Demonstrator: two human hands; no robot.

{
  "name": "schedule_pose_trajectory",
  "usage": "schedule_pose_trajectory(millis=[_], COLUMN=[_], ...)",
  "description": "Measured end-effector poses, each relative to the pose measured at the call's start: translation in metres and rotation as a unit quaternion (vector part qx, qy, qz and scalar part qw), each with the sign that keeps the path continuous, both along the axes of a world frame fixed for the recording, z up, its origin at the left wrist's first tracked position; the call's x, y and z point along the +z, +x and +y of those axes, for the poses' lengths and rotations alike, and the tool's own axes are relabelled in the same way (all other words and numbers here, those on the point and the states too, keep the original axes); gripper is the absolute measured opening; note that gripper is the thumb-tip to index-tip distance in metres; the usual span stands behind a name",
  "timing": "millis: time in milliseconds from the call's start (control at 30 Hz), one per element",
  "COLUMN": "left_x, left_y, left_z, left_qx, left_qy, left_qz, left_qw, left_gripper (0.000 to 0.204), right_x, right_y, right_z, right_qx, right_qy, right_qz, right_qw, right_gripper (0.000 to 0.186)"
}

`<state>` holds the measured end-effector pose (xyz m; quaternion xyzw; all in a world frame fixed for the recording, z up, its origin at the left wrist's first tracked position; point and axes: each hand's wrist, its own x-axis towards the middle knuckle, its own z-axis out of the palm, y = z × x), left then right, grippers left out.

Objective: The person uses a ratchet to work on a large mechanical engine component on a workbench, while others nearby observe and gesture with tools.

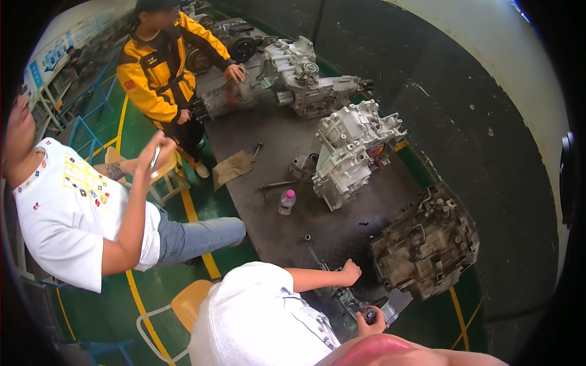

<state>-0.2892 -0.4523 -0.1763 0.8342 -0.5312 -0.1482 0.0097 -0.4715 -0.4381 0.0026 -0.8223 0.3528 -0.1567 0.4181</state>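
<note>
Two bare hands, the left hand (350,272) and the right hand (373,327), are positioned over the near end of a dark, flat metal surface (268,232). Left: fingers curled into a fist beside a silvery, elongated metal mechanism (347,299); from where I stand, I cannot tell whether the fist encloses anything. Right: thumb and fingers pinch a dark, round, ring-faced part (370,315) at the mechanism's near end. Mechanism location: lying on the surface, just beside a brown-stained, boxy metal casing (421,244).

Further along the surface: a small dark ring (307,237), a clear plastic bottle with a pink cap (285,204), standing upright, and a large, ribbed, silver-coloured metal casing (351,146). A tan, flat sheet (232,169) overhangs the edge.

Adjacent personnel: a person in a yellow-and-black jacket (152,91) rests one hand on a grey, cylindrical metal housing (229,100). A second person, in a white printed T-shirt (73,213), stands at the side, grasping a slim, pale object (155,158) in a raised hand.
</note>
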Motion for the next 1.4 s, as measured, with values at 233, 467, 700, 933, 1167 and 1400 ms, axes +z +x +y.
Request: schedule_pose_trajectory(millis=[233,467,700,933,1167,1400], left_x=[-0.001,-0.008,-0.012,-0.008,-0.001,-0.009], left_y=[-0.014,-0.007,-0.017,-0.007,-0.013,-0.017], left_z=[-0.009,-0.011,-0.009,-0.012,-0.011,-0.009], left_qx=[-0.036,-0.004,0.059,0.08,0.073,0.114], left_qy=[0.013,0.083,0.007,0.042,0.071,0.012], left_qz=[-0.026,-0.011,0.01,0.005,0.002,0.027], left_qw=[0.999,0.996,0.998,0.996,0.995,0.993], left_gripper=[0.02,0.028,0.019,0.017,0.017,0.016], right_x=[0.017,-0.003,-0.007,-0.003,-0.001,0.005], right_y=[-0.012,-0.029,-0.026,-0.027,-0.03,-0.03], right_z=[0.005,0.0,0.002,0.004,0.012,0.018], right_qx=[0.016,0.041,0.034,0.046,0.031,0.019], right_qy=[-0.007,0.032,0.02,-0.017,-0.011,0.003], right_qz=[-0.019,0.02,0.049,0.047,0.022,0.017], right_qw=[1.0,0.998,0.998,0.998,0.999,1.0], right_gripper=[0.03,0.033,0.034,0.035,0.033,0.033])
